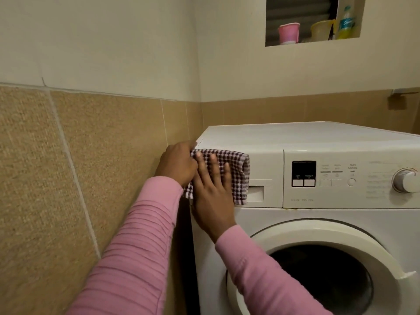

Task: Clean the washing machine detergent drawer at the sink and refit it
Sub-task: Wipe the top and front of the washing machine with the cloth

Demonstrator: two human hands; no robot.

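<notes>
The white detergent drawer [263, 173] sits closed in the top left of the washing machine [318, 142]; its handle recess shows at the lower right. A purple and white checked cloth [236, 162] covers the drawer's left part. My right hand [211, 194] lies flat on the cloth with straight fingers, pressing it against the drawer front. My left hand [177, 163] grips the cloth's left edge at the machine's top left corner.
The machine's control panel with display [303, 173] and dial [406, 180] lies to the right, the round door [318, 280] below. Tiled wall stands close on the left. A wall niche [313, 21] up high holds a pink cup, a yellow container and a bottle.
</notes>
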